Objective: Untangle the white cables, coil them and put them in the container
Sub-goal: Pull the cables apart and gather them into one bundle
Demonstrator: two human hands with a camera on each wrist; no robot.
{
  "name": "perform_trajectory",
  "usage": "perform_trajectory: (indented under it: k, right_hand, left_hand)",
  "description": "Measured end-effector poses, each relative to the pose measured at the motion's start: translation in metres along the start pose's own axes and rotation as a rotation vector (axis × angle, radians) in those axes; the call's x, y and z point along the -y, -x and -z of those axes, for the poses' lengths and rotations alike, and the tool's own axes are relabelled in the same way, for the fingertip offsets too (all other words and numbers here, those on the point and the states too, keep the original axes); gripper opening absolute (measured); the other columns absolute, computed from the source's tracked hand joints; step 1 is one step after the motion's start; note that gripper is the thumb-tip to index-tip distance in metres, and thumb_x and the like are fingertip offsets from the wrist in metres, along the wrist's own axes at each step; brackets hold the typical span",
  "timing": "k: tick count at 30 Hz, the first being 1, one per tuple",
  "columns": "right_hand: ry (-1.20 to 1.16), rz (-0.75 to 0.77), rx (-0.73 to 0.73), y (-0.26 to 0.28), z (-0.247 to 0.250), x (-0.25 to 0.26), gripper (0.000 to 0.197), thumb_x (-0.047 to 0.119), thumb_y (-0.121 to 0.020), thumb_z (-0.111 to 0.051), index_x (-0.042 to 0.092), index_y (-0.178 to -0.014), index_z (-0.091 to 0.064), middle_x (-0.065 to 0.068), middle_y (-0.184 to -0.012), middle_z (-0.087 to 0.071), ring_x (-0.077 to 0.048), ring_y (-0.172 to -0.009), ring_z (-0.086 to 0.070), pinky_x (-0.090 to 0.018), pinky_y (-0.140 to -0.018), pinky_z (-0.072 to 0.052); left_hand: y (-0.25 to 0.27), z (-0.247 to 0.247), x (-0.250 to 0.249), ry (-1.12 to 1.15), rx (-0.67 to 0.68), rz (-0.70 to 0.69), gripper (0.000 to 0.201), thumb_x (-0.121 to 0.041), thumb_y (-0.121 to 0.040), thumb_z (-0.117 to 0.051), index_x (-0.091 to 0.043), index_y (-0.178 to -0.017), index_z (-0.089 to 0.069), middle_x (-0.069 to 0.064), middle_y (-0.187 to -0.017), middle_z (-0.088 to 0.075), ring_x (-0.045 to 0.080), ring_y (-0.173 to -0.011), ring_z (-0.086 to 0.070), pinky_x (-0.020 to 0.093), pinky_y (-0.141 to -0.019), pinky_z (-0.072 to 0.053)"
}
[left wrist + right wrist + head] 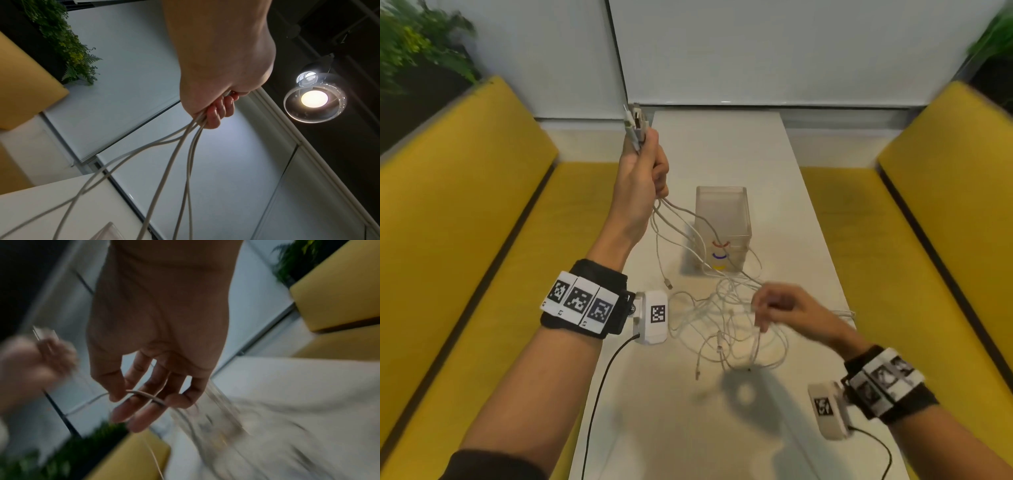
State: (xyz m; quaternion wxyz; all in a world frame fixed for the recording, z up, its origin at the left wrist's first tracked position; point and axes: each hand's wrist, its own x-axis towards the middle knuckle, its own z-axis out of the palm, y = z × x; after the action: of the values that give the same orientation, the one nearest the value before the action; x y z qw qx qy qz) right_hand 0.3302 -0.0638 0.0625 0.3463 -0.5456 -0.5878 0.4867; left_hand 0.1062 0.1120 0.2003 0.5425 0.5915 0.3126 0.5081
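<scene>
Yellow booth seats (465, 212) are flanking the white desk (808, 212). Left hand (642, 178) is gripping the plug ends (636, 126) high so the white cables (726, 318) hang apart; clear container (722, 219) is waiting behind the tangle; right hand (784, 308) is pinching one strand, likely teasing it free.

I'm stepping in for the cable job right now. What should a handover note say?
Left hand: raised, grips a bundle of white cable ends.
Right hand: low over the table, a single strand lies across its fingers.
Tangled white cables lie on the white table before the clear container, which looks empty.
Done: ends gathered. Left: untangle, coil, put in.
</scene>
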Motion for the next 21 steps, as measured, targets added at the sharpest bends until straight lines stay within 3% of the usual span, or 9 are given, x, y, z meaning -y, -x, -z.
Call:
perform_trajectory:
  k: [3, 7, 9, 12, 15, 18, 21]
  right_hand:
    - [-0.078, 0.170, -0.156, -0.005, 0.030, 0.066, 0.016, 0.002, -0.094, -0.056, -0.008, -0.107, -0.054, -0.025, -0.079, -0.068, -0.032, -0.069, -0.065, -0.027, -0.063, -0.049]
    - [-0.121, 0.345, -0.336, -0.015, 0.054, 0.122, 0.020, 0.014, -0.095, -0.055, 0.007, -0.113, -0.054, -0.014, -0.076, -0.065, -0.029, -0.063, -0.061, -0.029, -0.059, -0.044]
    - [-0.084, 0.361, -0.375, -0.022, 0.058, 0.134, 0.018, 0.014, -0.098, -0.053, 0.008, -0.115, -0.053, -0.016, -0.075, -0.061, -0.029, -0.061, -0.059, -0.031, -0.058, -0.045]
    - [-0.072, 0.370, -0.394, -0.029, 0.055, 0.144, 0.019, 0.014, -0.101, -0.050, 0.008, -0.118, -0.050, -0.015, -0.072, -0.055, -0.025, -0.060, -0.055, -0.033, -0.054, -0.052]
    - [-0.036, 0.343, -0.372, -0.038, 0.045, 0.146, 0.020, 0.017, -0.101, -0.051, 0.007, -0.118, -0.048, -0.011, -0.069, -0.054, -0.030, -0.055, -0.053, -0.037, -0.050, -0.053]
    - [-0.030, 0.303, -0.343, -0.046, 0.033, 0.139, 0.020, 0.019, -0.101, -0.052, 0.010, -0.118, -0.046, -0.012, -0.070, -0.055, -0.030, -0.052, -0.053, -0.043, -0.052, -0.051]
    - [-0.004, 0.284, -0.336, -0.051, 0.024, 0.131, 0.022, 0.019, -0.101, -0.052, 0.009, -0.118, -0.042, -0.007, -0.067, -0.059, -0.026, -0.046, -0.052, -0.039, -0.047, -0.049]
  left_hand:
    - [0.002, -0.007, 0.005, -0.032, 0.028, 0.009, 0.024, -0.033, -0.108, -0.034, -0.018, -0.089, -0.037, -0.003, -0.067, -0.031, 0.010, -0.056, -0.024, 0.023, -0.049, -0.024]
    - [0.009, -0.021, 0.007, -0.081, 0.132, 0.002, 0.024, -0.032, -0.108, -0.034, -0.020, -0.087, -0.036, -0.004, -0.067, -0.030, 0.008, -0.056, -0.026, 0.020, -0.052, -0.028]
    - [0.013, -0.028, 0.006, -0.062, 0.190, 0.014, 0.022, -0.029, -0.109, -0.035, -0.022, -0.088, -0.037, -0.006, -0.064, -0.030, 0.007, -0.055, -0.025, 0.022, -0.053, -0.025]
    - [0.017, -0.035, 0.003, -0.004, 0.293, 0.029, 0.028, -0.028, -0.109, -0.034, -0.020, -0.083, -0.040, -0.007, -0.059, -0.029, 0.012, -0.056, -0.020, 0.035, -0.057, -0.018]
    - [0.022, -0.044, 0.000, 0.031, 0.378, 0.010, 0.026, -0.030, -0.108, -0.037, -0.015, -0.095, -0.055, -0.007, -0.059, -0.027, 0.014, -0.056, -0.021, 0.031, -0.056, -0.023]
    - [0.027, -0.056, 0.002, 0.016, 0.345, -0.010, 0.021, -0.027, -0.104, -0.050, -0.010, -0.105, -0.062, 0.000, -0.060, -0.026, 0.018, -0.056, -0.024, 0.034, -0.054, -0.026]
    - [0.027, -0.061, 0.009, -0.037, 0.251, 0.005, 0.022, -0.023, -0.101, -0.057, -0.004, -0.103, -0.065, 0.002, -0.063, -0.045, 0.018, -0.057, -0.037, 0.033, -0.056, -0.036]
